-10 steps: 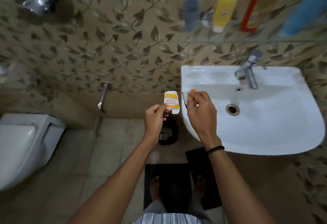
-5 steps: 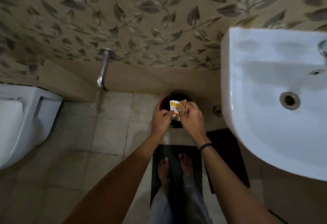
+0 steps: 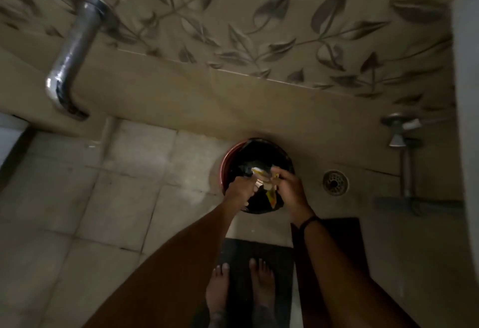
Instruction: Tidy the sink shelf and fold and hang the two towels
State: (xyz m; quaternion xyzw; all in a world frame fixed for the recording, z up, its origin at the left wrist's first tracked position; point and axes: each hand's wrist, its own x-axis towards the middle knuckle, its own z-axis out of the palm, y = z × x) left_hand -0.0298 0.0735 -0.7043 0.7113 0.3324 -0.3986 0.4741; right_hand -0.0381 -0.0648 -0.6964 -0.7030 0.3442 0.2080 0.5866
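Both my hands are low over a small red bin point(image 3: 225, 169) lined with a black bag, standing on the floor against the wall. My left hand point(image 3: 239, 189) pinches a crumpled white and orange wrapper point(image 3: 259, 173). My right hand point(image 3: 290, 190) holds another orange and yellow scrap point(image 3: 271, 197) that hangs over the bin's opening. The two hands almost touch. The sink shelf and the towels are out of view; only the sink's white edge point(image 3: 466, 94) shows at the right.
A chrome spout point(image 3: 71, 53) sticks out of the leaf-patterned wall at the upper left. A floor drain point(image 3: 335, 182) and a valve with pipe point(image 3: 398, 133) lie right of the bin. My bare feet point(image 3: 241, 291) stand on a dark mat point(image 3: 259, 250).
I have bent down from sink height to the floor bin, bringing the wrapper and the scrap with me. The hands have come together over the bin's mouth.
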